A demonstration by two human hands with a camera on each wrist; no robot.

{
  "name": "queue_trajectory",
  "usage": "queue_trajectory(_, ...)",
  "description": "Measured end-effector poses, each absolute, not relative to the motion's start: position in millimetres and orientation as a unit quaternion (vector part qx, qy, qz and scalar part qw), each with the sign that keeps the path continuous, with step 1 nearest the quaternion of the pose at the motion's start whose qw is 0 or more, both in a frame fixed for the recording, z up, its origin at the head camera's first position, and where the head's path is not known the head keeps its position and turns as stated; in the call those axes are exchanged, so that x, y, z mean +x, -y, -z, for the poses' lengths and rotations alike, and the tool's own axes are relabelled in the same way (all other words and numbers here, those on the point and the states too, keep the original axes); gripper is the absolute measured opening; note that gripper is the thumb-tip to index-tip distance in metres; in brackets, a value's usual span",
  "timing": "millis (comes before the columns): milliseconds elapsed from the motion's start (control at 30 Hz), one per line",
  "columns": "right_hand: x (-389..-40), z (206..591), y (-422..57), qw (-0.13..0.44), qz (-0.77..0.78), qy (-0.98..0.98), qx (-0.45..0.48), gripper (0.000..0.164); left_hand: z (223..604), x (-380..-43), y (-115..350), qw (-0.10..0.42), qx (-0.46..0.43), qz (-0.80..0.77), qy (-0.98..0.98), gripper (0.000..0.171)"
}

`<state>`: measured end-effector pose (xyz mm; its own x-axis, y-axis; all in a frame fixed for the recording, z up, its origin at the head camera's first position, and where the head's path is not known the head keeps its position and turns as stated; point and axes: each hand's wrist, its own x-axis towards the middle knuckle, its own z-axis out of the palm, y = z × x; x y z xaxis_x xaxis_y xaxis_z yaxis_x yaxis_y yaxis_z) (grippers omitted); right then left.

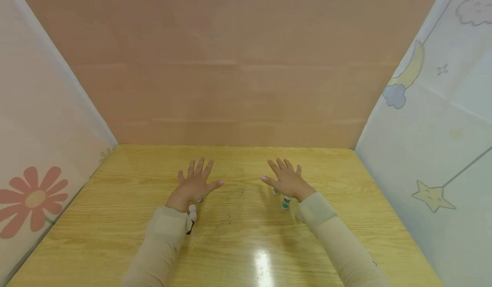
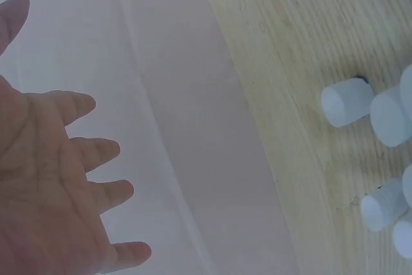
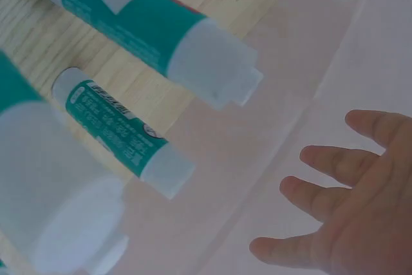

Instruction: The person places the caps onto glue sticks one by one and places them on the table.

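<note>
My left hand (image 1: 192, 186) is held above the table with its fingers spread, and nothing is in it. Below its wrist stand several white caps (image 1: 193, 213); the left wrist view shows one cap (image 2: 346, 102) beside others cut off by the frame edge. My right hand (image 1: 288, 182) is likewise spread and holds nothing. Under it stand glue sticks with green labels and white caps, one glue stick (image 1: 285, 203) partly covered by the hand. In the right wrist view a smaller glue stick (image 3: 116, 127) stands between two larger ones.
The wooden table (image 1: 238, 235) runs back to a plain pinkish wall (image 1: 238, 86). A side panel (image 1: 34, 107) with a red flower closes the left, and another panel (image 1: 453, 142) with stars and a moon closes the right.
</note>
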<state>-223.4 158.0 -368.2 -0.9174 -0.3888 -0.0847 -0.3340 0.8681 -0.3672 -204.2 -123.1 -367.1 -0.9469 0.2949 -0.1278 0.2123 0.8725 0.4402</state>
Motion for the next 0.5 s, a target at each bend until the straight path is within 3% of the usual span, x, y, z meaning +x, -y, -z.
queue_trajectory(500, -220.2, 376.5, -163.9, 0.080, 0.195, -0.960, -0.183, 0.080, 380.8, -203.8, 127.3, 0.109, 0.127, -0.224, -0.960, 0.078)
